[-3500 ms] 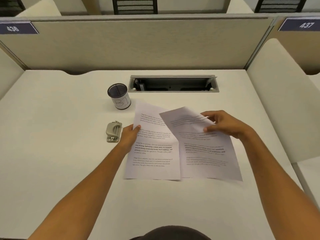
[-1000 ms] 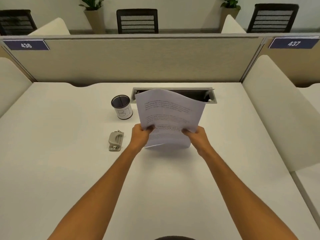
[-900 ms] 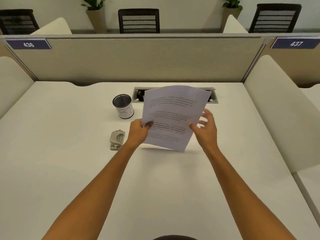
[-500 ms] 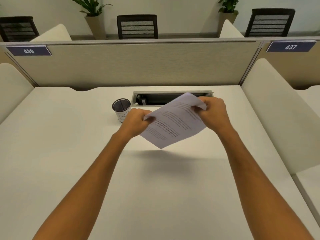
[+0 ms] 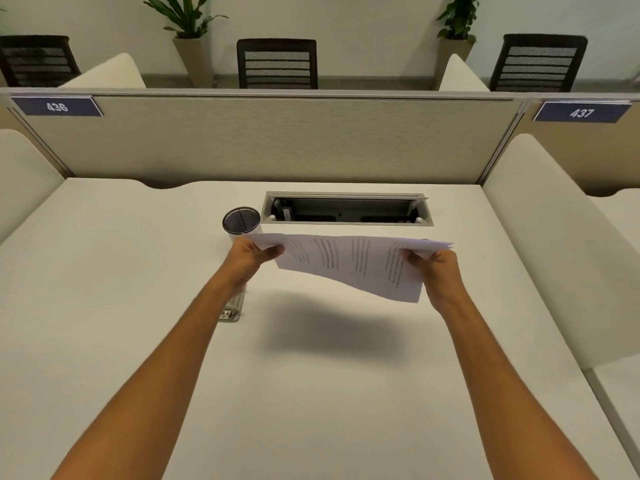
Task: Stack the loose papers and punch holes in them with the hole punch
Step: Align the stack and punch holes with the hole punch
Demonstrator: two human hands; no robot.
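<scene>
The stack of printed papers (image 5: pixel 349 265) hangs in the air above the white desk (image 5: pixel 311 393), turned sideways with its long edge running left to right. My left hand (image 5: pixel 247 256) pinches its left end and my right hand (image 5: pixel 434 266) pinches its right end. The sheets sag a little toward me and cast a shadow on the desk. The grey metal hole punch (image 5: pixel 232 308) lies on the desk under my left wrist, mostly hidden by my forearm.
A mesh pen cup (image 5: pixel 241 221) stands just behind my left hand. An open cable tray (image 5: pixel 346 208) is set into the desk at the back. A beige partition (image 5: pixel 277 140) closes the far side, and padded side panels (image 5: pixel 554 244) flank the desk.
The papers were gathered from the desk, held upright, then turned a quarter turn. They are now sideways and flatter, with my hands spread wider at the two short ends.
</scene>
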